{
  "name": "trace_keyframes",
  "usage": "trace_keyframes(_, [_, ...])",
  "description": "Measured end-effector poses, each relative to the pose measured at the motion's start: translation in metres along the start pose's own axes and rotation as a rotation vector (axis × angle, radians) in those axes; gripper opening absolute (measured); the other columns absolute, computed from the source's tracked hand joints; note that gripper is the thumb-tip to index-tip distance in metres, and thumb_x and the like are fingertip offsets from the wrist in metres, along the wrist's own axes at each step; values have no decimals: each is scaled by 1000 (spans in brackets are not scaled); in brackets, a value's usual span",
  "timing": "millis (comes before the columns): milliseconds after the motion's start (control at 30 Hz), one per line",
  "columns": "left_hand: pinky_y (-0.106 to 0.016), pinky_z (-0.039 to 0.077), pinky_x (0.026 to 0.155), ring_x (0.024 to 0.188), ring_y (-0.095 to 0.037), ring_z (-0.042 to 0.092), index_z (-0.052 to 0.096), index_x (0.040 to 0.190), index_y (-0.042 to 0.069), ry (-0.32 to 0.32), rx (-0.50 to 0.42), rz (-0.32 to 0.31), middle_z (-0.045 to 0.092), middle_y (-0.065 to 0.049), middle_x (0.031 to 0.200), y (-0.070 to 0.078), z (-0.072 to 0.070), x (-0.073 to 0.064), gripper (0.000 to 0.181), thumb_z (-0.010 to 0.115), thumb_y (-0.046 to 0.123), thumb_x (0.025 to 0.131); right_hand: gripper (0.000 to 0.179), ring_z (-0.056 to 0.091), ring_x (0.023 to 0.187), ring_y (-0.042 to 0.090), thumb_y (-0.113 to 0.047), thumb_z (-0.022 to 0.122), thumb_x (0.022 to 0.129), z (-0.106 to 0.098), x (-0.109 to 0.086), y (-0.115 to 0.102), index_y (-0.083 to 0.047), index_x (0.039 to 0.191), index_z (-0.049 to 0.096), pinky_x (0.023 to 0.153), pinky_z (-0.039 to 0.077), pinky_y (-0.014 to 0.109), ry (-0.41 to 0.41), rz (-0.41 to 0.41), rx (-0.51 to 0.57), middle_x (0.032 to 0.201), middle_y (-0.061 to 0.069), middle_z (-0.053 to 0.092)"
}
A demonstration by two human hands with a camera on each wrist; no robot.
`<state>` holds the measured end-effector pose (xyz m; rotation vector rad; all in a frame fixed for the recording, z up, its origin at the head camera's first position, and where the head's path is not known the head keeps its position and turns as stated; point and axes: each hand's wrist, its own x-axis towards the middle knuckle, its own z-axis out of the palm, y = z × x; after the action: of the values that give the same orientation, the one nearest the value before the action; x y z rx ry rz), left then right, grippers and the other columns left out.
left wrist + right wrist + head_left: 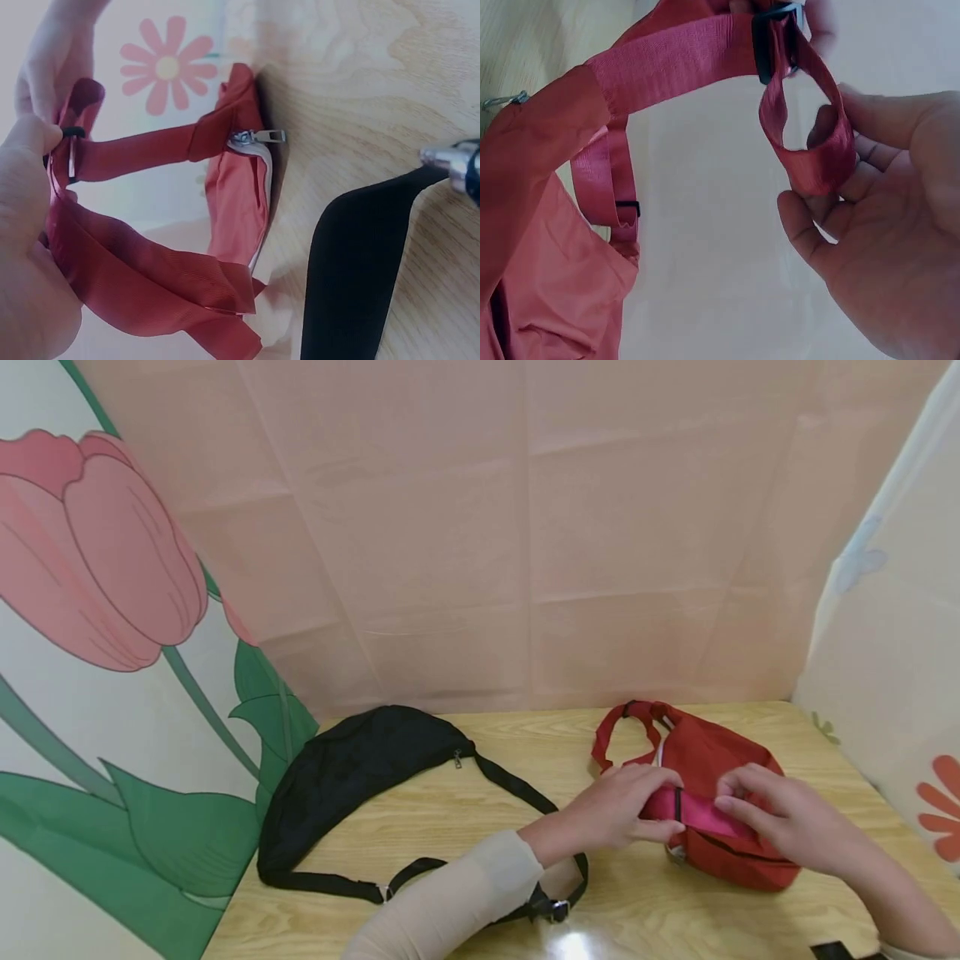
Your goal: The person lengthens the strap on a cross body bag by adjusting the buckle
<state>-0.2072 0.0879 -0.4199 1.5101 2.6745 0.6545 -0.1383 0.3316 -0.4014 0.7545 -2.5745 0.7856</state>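
Both hands were at work, and all of it on the right side of the worktop (420,814), where the red bag (727,747) lay! The left hand (626,807) had its thumb and fingers closed in a pinch, gripping the red strap (708,816) right beside the dark buckle (678,804). And there was the right hand (787,818), opposite it, thumb and fingers bent in around a loop of that same strap; the right wrist view had it beautifully, the loop hanging from the buckle and the fingers holding its lower bend. Neither hand was spread wide; both had hold of webbing!

The strap ran from the bag up to the buckle, lifted clear of the wood, and over in the left wrist view a metal zip pull (268,136) stuck out at the bag's end, beside the strap's root. A second band of strap (600,739) curved out at the bag's far left.

Across on the left side lay the black bag (367,768), a long crescent, its black strap (517,785) sweeping round to a shiny buckle (560,910) near the front, partly behind the pale sleeve (457,893) of the left arm. A plain pinkish sheet (450,527) rose behind, and a big printed tulip (135,552) filled the left wall!
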Motion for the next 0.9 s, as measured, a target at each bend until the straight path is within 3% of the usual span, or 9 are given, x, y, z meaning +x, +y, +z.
trace_keyframes(167, [-16,34,97,111,3,46,51,137,22,13,-9,9,55,13,126,-1,1,1,47,63,45,98,33,53,75,-2,-13,84,82,1,0,-7,-27,104,64,61,44,18,-30,20,-26,93,-17,61])
trace_keyframes(333, [-18,34,100,113,2,47,50,138,21,31,-5,14,56,11,127,-4,2,1,48,63,44,98,52,55,87,2,-35,91,73,7,7,-17,-18,117,68,65,51,23,-73,4,-160,107,-9,66])
trace_keyframes(500, [-19,33,103,115,1,47,50,138,21,30,-5,8,56,11,128,-5,1,1,48,63,44,99,49,55,82,0,-21,92,72,9,9,-15,-17,115,69,64,49,22,-31,-76,-179,102,-11,67])
trace_keyframes(700, [-15,35,95,110,1,46,50,137,20,28,-20,-16,55,11,128,-5,-1,1,47,63,44,98,48,51,77,-1,-15,89,77,3,0,-10,-24,118,65,58,46,21,-24,-6,-48,99,-13,62])
trace_keyframes(900, [-18,31,106,119,0,47,49,139,19,17,-33,11,55,10,131,-3,0,0,49,62,43,99,54,53,81,-1,-21,92,74,6,3,-13,-19,121,65,59,49,21,-32,-25,-76,105,-8,63])
